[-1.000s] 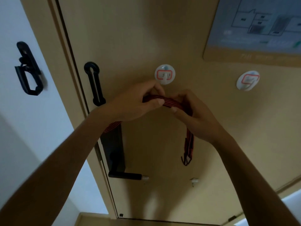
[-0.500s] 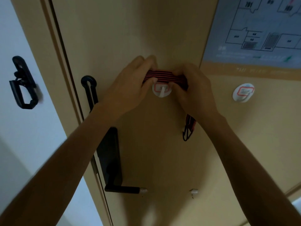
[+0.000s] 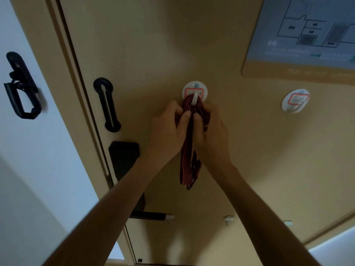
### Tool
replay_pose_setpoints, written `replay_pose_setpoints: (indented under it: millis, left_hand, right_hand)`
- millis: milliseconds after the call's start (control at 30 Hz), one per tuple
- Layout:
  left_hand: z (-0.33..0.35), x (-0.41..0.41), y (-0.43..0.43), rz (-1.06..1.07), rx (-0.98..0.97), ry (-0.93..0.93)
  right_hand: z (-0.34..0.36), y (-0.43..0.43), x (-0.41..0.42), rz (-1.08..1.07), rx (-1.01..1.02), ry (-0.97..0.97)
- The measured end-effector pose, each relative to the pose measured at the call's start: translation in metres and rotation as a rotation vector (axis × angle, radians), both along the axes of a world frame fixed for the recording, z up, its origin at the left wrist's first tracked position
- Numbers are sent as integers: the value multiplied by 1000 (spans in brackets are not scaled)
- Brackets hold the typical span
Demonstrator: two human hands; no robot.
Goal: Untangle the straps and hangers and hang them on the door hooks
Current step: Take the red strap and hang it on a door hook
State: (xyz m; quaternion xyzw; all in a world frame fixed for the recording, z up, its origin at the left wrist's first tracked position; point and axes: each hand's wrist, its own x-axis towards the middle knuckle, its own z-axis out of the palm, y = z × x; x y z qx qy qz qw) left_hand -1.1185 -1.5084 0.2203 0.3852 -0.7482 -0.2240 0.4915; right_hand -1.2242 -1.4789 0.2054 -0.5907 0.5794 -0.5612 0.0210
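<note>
A red-and-black striped strap [image 3: 187, 164] is looped over the white round door hook [image 3: 195, 88] and hangs down against the tan door. My left hand [image 3: 169, 131] pinches the strap just below the hook on its left side. My right hand [image 3: 211, 131] pinches it on the right, thumb against the strands. The strap's lower end dangles free between my wrists. A second white round hook [image 3: 295, 100] sits bare to the right.
A black door guard latch [image 3: 106, 104] and the black lock plate with lever handle [image 3: 148, 215] are on the door's left edge. A black bracket [image 3: 21, 87] hangs on the white wall at left. A floor-plan sign [image 3: 307, 35] is at upper right.
The strap, held stretched above the hook half a second ago, now hangs over the hook. Both hands have dropped below the hook and drawn together on the strands.
</note>
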Motion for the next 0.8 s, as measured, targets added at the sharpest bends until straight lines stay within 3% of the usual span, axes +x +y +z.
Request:
replay_pose_setpoints:
  millis: [267,633,800]
  left_hand:
    - [-2,26,-9,149,-215,-76]
    - [-39,53,-11,62,-54,-47]
    - [-87,76,-5,85,42,-167]
  right_hand:
    - [-5,12,-18,-130,-56,185]
    - [-52,34,-40,-155,105,224]
    - [-102,55,-44,-201,281,171]
